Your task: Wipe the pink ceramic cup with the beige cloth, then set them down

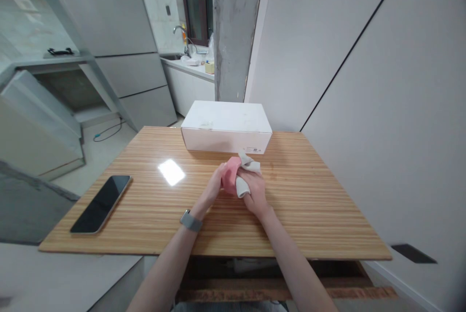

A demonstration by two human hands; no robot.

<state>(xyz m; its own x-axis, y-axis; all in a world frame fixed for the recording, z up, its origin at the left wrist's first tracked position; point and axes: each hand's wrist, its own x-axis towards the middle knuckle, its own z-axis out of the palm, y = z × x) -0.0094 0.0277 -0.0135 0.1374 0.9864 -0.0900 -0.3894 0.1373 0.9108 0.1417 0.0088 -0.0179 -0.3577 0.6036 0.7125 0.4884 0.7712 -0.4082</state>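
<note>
A small pink object [229, 176] with smooth sides is held just above or on the wooden table, in front of the white box; I cannot make out its exact kind. My left hand [217, 178] grips it from the left, with the fingers mostly hidden behind it. On the other side, my right hand [256, 190] is closed around a light grey cloth [243, 187], pressing it against the pink object. Part of the cloth sticks up above the right hand, close to the box front.
A wood-grain tabletop [309, 205] lies under both hands. The white box [225, 118] stands at its far edge. A black phone [102, 204] lies at the left. Behind are a grey pillar [236, 30], a sink tap [185, 38] and grey cabinets [105, 11]; a white wall [382, 108] rises at right.
</note>
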